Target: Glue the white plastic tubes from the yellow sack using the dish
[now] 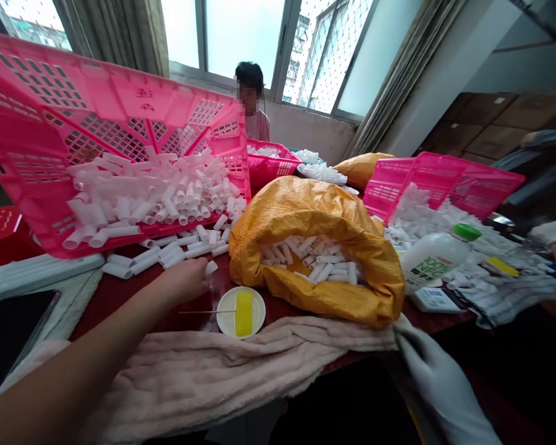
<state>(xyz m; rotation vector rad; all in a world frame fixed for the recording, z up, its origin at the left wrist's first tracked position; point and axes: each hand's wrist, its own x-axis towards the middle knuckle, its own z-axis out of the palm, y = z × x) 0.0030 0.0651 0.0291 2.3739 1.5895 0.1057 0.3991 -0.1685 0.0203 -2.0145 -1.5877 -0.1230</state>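
Here, the left hand pinches a white tube in its grip, left of the sack. The gloved right hand is at the sack's near right corner, its grip unclear. A plate sits front-left of the sack.

Left hand holds white tube at fingertips; pink basket of tubes beyond fingers, plate with yellow piece just nearer, orange sack to their right. Gloved right hand: fingertips by sack's near edge.
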